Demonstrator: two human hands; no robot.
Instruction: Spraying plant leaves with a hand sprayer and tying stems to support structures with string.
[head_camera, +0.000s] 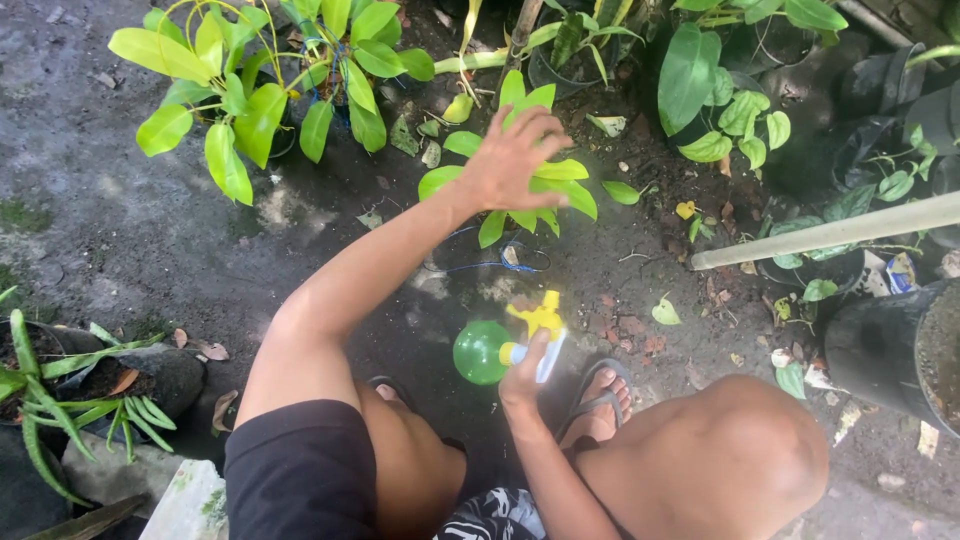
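Knee (735, 455) closest to camera; right hand (522, 375) clamped on green spray bottle (482, 352), left hand (510, 160) spread wide, touching plant (535, 190) leaves.

One green spray bottle (482, 352) with a yellow trigger, two hands (both the person's own), two sandalled feet, one pale pipe (830, 231).

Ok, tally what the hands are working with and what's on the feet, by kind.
Hands: 2, left hand and right hand
Green spray bottle with yellow trigger: 1
Small leafy plant under the left hand: 1
Sandals: 2, one clear, the other mostly hidden
Total: 6
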